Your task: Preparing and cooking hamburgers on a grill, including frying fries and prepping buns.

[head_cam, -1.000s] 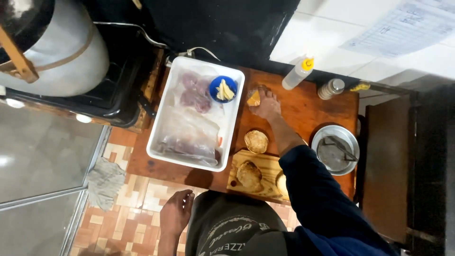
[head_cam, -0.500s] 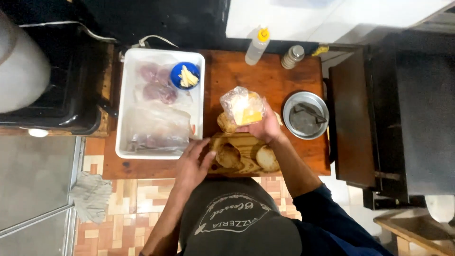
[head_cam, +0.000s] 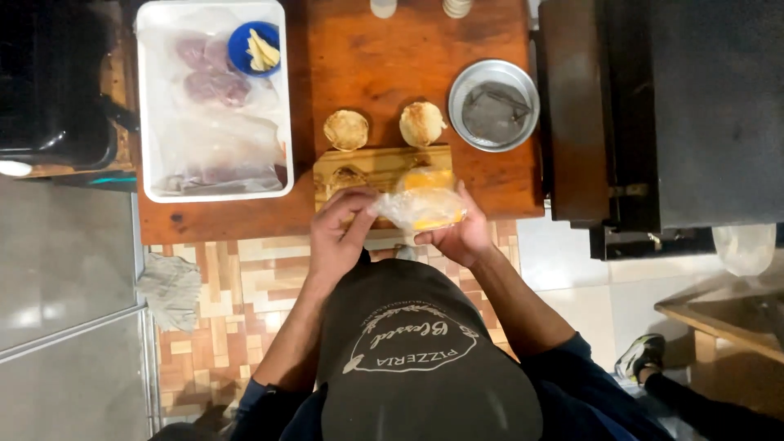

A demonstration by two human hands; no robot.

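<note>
Seen from above, a person at a wooden counter [head_cam: 392, 73] holds a clear plastic bag of yellow cheese slices [head_cam: 425, 208] in both hands. The right hand [head_cam: 457, 233] cups the bag from below, fingers curled around it; the left hand [head_cam: 343, 224] pinches the bag's open end between thumb and fingertips.

Directly under the hands sits a wooden board [head_cam: 380, 163] carrying a bun half [head_cam: 347, 178]; just beyond the board lie two more toasted bun halves [head_cam: 346, 129], cut side up and bare.

Nothing has been laid on the bread yet, so the assembly appears to be at an early stage.

Beyond the left hand, a white tray [head_cam: 147, 106] keeps wrapped meat patties [head_cam: 208, 73] and a blue bowl [head_cam: 253, 47]. A metal bowl [head_cam: 494, 104] sits beyond the right.
</note>
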